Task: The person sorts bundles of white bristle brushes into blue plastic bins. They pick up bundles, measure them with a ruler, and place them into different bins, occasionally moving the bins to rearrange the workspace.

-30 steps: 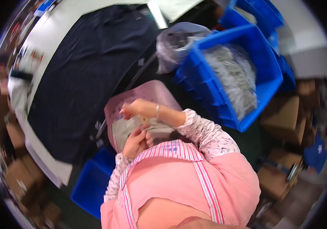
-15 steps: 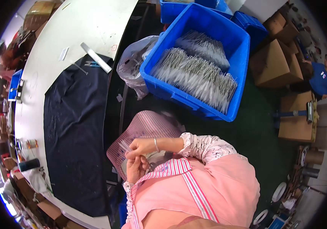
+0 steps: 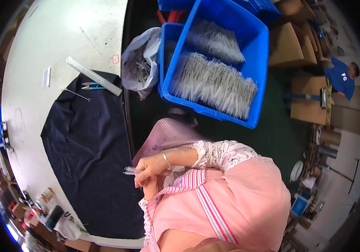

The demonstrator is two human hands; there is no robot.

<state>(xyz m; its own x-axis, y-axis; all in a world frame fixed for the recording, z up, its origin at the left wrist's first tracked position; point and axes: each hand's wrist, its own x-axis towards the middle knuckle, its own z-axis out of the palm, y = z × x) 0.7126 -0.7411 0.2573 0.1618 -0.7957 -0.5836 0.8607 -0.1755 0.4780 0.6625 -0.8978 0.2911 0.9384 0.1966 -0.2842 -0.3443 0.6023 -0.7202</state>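
A few small wire brushes (image 3: 131,170) with white bristles stick out leftward from my right hand (image 3: 148,166), whose fingers are closed around them. Just below and against it, my left hand (image 3: 150,189) is curled, its fingers mostly hidden by the right; what it grips cannot be made out. Both hands are close to my body, at the right edge of the dark cloth (image 3: 91,168) on the table. A single wire brush (image 3: 77,94) with a looped end lies on the cloth's far part. Many similar brushes (image 3: 215,84) are stacked in two rows inside the blue crate (image 3: 257,80).
A steel ruler (image 3: 94,75) and blue-handled snips (image 3: 92,86) lie at the cloth's far end on the white table (image 3: 28,96). A plastic bag (image 3: 148,46) of loose wire pieces hangs between table and crate. Cardboard boxes (image 3: 287,46) and a person in blue (image 3: 340,77) are at the right.
The view has shifted, so table and crate sit differently in the picture. My right hand has turned over the left, and the brush tips now point left, with the left fingers more hidden.
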